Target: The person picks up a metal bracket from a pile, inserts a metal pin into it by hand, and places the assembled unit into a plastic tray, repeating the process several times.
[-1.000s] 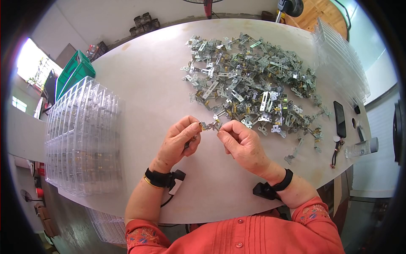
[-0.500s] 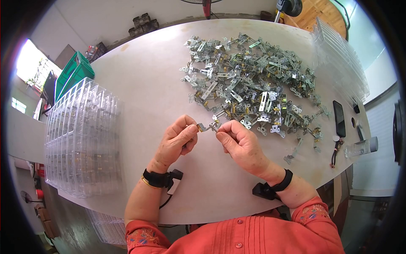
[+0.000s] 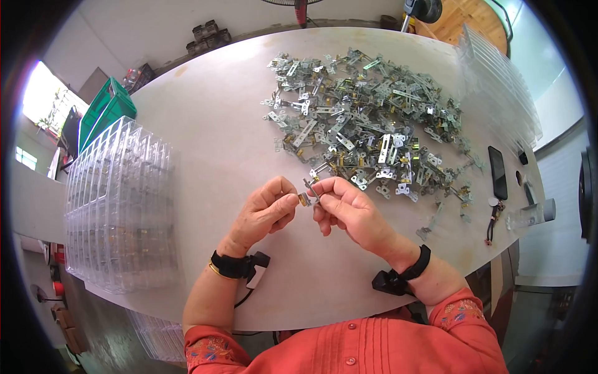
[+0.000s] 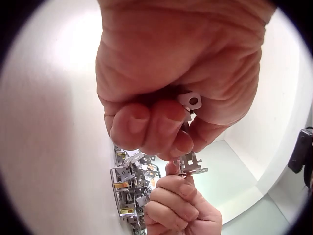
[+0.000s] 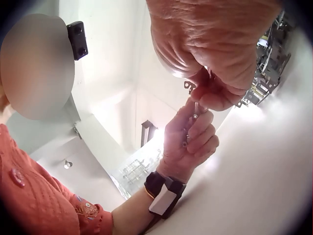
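Note:
Over the table, both hands meet at small metal brackets. My left hand [image 3: 265, 209] pinches a metal bracket with a brass-coloured part [image 3: 304, 199] between thumb and forefinger. In the left wrist view, a metal tab with a hole [image 4: 193, 101] sticks out among its curled fingers. Close beside it, my right hand [image 3: 350, 209] pinches a thin silver bracket [image 3: 310, 188] between thumb and forefinger, the other fingers curled below. The two brackets overlap in the head view; fingertips hide most of them. A large pile of similar metal brackets [image 3: 367, 118] lies beyond the hands.
Clear plastic trays [image 3: 118, 212] are stacked at the left, more clear trays [image 3: 498, 87] at the right back. A phone [image 3: 497, 172], a corded item [image 3: 494, 221] and a clear bottle [image 3: 529, 215] lie at the right edge. A green crate [image 3: 107, 112] stands back left.
The right hand has turned and come nearer the left, its lower fingers now showing beneath. The bracket between the hands, stretched out sideways earlier, now stands more upright at the right fingertips.

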A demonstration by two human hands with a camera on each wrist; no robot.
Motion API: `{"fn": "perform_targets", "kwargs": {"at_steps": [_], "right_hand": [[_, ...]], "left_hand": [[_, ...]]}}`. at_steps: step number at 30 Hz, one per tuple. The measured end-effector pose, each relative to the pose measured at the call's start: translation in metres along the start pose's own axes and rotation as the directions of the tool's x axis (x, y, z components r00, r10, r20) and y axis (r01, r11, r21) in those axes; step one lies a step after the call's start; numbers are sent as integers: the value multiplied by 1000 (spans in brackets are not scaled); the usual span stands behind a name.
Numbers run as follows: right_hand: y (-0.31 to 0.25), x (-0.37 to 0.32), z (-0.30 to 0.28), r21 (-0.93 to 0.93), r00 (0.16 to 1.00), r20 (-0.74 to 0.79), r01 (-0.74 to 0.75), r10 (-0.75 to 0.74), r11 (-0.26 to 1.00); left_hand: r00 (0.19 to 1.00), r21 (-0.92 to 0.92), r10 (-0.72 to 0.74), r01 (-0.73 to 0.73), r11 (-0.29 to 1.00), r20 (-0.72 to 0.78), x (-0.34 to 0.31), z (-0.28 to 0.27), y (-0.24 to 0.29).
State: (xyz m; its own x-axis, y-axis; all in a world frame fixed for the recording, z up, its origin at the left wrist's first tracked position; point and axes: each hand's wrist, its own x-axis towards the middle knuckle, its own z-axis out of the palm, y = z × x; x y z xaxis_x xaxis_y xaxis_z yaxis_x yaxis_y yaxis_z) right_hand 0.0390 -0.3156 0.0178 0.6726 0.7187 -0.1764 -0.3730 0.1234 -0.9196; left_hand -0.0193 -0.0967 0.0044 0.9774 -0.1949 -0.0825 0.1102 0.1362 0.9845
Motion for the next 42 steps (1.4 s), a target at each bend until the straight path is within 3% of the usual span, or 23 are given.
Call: {"fn": "perform_targets", "kwargs": {"at_steps": [3,5,6,8,12,14,15,17,18,20,24,27,29,30,32,33,35,42], "right_hand": [[-2,-1,-5,108,997,34,-77,73,991],[-6,-3,-4,-76,997,10,-71,72,995],[-4,-3,-3,-76,997,11,-71,73,995],[0,-3,-2,-140,999,-36,-18,13,990],[4,-3,-4,-258,986,-89,111,-138,960],[6,0,-7,-302,916,-60,362,-396,882],[3,1,-8,-302,916,-59,362,-397,882],[-4,1,-9,-493,812,123,549,-571,675],[-6,0,-8,-493,812,123,549,-571,675],[-6,-1,-5,-604,788,218,573,-576,554],[-1,0,-4,-636,781,260,581,-568,508],[5,2,-6,-650,771,217,571,-598,501],[12,3,-7,-415,867,-40,438,-497,798],[10,4,-6,-418,864,-32,445,-502,792],[5,7,-4,-127,930,-175,304,-323,944],[4,9,-5,-161,926,-173,310,-336,937],[0,12,-3,-135,935,-182,284,-305,949],[0,27,11,35,983,-142,122,-115,992]], "left_hand": [[999,-12,-48,48,999,19,-2,0,3],[995,-26,-77,79,997,66,-2,1,3],[995,-26,-77,79,997,65,-2,1,2],[982,-52,-85,95,994,170,-2,0,2],[975,-50,-121,132,990,186,-2,2,4],[989,-69,-127,132,989,74,0,1,3],[989,-68,-127,131,989,72,0,0,2],[990,-145,-139,140,979,22,1,-2,1],[990,-144,-139,140,980,21,1,-1,2],[988,-193,-155,154,969,9,1,0,3],[981,-212,-187,195,958,57,0,-3,3],[982,-299,-112,153,942,152,1,-9,-1],[972,-430,-132,206,879,195,4,-11,-3],[974,-428,-122,195,882,192,5,-12,-5],[999,-457,18,5,889,46,7,-12,-9],[999,-454,26,-3,891,44,8,-11,-9],[978,-376,191,-210,902,-88,10,-8,-9],[936,-383,302,-349,855,-178,12,-14,-19]]}}
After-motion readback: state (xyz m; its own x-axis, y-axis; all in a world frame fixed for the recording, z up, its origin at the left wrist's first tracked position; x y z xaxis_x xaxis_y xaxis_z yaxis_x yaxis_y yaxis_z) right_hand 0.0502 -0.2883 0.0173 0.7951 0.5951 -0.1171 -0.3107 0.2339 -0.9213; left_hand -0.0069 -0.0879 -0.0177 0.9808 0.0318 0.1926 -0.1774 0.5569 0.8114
